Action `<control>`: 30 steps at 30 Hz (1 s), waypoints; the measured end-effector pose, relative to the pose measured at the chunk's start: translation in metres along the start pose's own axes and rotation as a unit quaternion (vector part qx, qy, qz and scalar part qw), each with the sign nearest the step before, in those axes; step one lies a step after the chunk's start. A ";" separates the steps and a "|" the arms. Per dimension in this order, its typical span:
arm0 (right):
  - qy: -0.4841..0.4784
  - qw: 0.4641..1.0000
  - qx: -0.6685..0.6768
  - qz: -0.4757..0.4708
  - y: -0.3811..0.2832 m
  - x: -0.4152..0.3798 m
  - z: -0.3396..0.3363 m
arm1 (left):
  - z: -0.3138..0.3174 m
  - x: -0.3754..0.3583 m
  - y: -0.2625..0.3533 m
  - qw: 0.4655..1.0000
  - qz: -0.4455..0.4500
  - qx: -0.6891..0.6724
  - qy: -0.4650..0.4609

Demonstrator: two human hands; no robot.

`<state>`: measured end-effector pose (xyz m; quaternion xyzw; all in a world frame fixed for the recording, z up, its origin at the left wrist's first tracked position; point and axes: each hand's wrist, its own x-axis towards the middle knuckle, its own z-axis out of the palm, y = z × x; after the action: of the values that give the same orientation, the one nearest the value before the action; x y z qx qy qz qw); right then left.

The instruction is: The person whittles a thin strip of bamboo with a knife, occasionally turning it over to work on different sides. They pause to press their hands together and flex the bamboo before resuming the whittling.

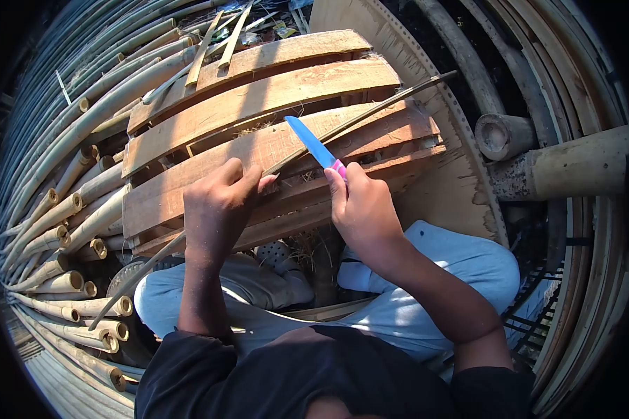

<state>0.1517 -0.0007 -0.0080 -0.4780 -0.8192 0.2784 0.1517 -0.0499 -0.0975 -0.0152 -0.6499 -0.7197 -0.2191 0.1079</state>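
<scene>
My left hand point(220, 202) is closed around a long, thin bamboo strip point(370, 119), which runs from beside my left knee up to the far right over the slats. In my right hand point(365, 213) is a knife point(313, 144) with a blue blade and a pink handle, gripped in closed fingers. The blade crosses the strip a short way right of my left hand and points up and left. Beneath both hands lies a wooden pallet point(258, 87) of several planks, with gaps between them.
Cut bamboo poles point(70, 202) are stacked along the left. Two loose flat strips point(236, 33) rest on the pallet's far planks. A curved plywood sheet point(461, 174) lies to the right, beside a thick bamboo post point(580, 164) and a short round stub point(503, 136). My crossed legs point(447, 279) are close below.
</scene>
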 end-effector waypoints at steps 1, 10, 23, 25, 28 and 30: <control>0.001 1.000 0.001 0.002 0.003 0.004 -0.008 | 0.000 0.000 0.000 1.000 0.001 -0.002 -0.003; -0.022 0.999 0.041 -0.020 0.004 0.004 -0.012 | -0.001 0.000 0.001 1.000 0.009 -0.001 -0.006; 0.099 0.976 -0.096 -0.170 0.031 0.036 -0.041 | 0.005 -0.001 0.018 0.994 0.053 -0.092 -0.004; 0.123 0.975 -0.010 -0.184 0.041 0.045 -0.036 | -0.002 -0.001 0.018 0.994 0.040 -0.094 -0.026; 0.153 0.975 0.031 -0.160 0.045 0.052 -0.043 | -0.021 -0.006 0.006 0.990 -0.002 -0.118 -0.080; 0.156 0.979 0.016 -0.133 0.039 0.053 -0.056 | -0.036 -0.010 -0.004 0.976 -0.059 -0.158 -0.139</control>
<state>0.1814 0.0780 0.0121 -0.3993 -0.8372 0.1910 0.3212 -0.0571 -0.1233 0.0115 -0.6394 -0.7209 -0.2432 -0.1107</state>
